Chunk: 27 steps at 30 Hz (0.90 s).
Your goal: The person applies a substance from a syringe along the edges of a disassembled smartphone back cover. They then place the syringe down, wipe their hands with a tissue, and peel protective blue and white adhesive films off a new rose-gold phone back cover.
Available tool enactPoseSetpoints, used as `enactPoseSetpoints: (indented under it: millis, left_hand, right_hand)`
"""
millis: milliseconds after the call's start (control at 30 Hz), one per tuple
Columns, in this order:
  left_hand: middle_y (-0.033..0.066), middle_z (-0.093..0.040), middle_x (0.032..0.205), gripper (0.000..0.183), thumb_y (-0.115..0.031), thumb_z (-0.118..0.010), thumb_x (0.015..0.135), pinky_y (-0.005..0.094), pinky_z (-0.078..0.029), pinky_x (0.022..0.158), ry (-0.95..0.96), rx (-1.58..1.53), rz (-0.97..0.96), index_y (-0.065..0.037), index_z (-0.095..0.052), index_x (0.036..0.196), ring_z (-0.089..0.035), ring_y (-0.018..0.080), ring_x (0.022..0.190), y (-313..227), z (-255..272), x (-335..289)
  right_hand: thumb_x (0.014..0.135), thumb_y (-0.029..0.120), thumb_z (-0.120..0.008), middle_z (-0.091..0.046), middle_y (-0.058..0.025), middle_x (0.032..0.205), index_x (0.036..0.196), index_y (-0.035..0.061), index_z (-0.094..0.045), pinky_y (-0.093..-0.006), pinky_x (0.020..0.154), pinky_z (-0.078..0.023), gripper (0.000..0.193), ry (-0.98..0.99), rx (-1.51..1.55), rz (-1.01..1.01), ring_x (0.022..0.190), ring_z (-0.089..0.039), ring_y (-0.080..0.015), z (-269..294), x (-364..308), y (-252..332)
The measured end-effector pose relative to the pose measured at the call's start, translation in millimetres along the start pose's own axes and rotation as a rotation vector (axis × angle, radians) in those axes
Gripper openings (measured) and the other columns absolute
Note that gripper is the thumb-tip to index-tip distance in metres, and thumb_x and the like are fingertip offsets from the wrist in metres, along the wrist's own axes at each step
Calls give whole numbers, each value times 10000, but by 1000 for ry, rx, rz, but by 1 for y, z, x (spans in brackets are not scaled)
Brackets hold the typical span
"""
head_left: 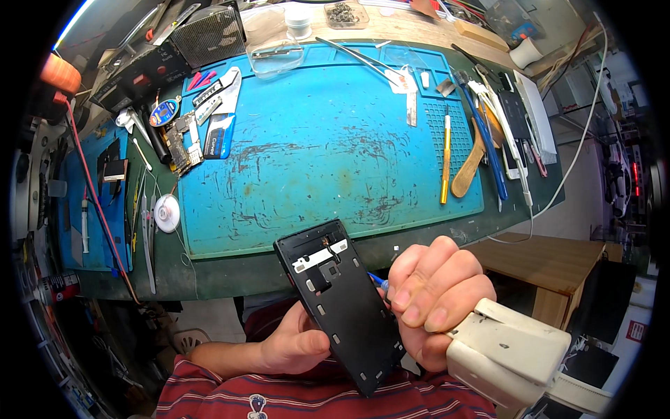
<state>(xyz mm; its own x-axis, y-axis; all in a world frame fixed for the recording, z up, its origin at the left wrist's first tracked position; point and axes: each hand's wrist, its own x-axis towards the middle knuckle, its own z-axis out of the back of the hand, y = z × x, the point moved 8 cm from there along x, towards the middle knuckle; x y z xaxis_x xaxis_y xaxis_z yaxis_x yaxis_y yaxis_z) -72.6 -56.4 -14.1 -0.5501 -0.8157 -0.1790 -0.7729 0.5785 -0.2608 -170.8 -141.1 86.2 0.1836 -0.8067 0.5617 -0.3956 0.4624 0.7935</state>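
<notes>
A black phone housing (356,307) is tilted over my lap, just off the bench's front edge. It has a white strip (319,257) and small slots along its sides. My left hand (300,342) grips its left edge, the thumb resting on the face. At the opposite edge, my right hand (436,297) is closed with curled fingers close to the housing. A bit of something blue (379,280) shows beside those fingertips; what they hold is mostly hidden. A cream plastic casing (509,349) covers the right wrist area.
A worn blue mat (314,174) spans the bench. At left lie a circuit board (185,143), a wire spool (167,212) and tweezers (148,241). A yellow pen-like tool (445,160), wooden-handled tool (469,164) and blue brush (492,150) lie right. A white cable (583,140) hangs beyond.
</notes>
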Motion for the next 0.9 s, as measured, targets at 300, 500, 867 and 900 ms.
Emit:
enactPoseSetpoints:
  millis: [300,500,867,900]
  left_hand:
    - [135,-425,1428,854,-393,-763,823,400,-381,1084,-11,14,-13,0,-314,1434,-452,239,1313,0,-1,-1]
    - [133,-430,1420,866,-398,-762,821,398,-386,1078,-16,28,-7,-5,-301,1440,-457,237,1306,1,0,-1]
    - [128,-457,1387,897,-425,-771,807,384,-407,1056,-31,23,1,-13,-293,1444,-479,221,1279,3,1,-2]
    - [129,-459,1387,899,-423,-771,807,385,-408,1057,-24,24,2,-14,-290,1447,-481,224,1279,4,2,-2]
  right_hand:
    - [880,289,-731,-561,-37,816,867,105,-537,-267,584,-467,268,-29,-9,6,753,-529,-148,0,-4,4]
    - [882,298,-729,-562,-33,814,863,107,-535,-261,579,-466,272,-40,-9,12,749,-530,-144,1,-5,5]
    - [887,280,-724,-561,-34,819,864,107,-535,-261,580,-470,257,-19,-7,6,760,-536,-145,3,-8,9]
    - [887,279,-724,-561,-34,819,865,107,-536,-260,580,-470,255,-18,-5,9,760,-536,-145,2,-8,9]
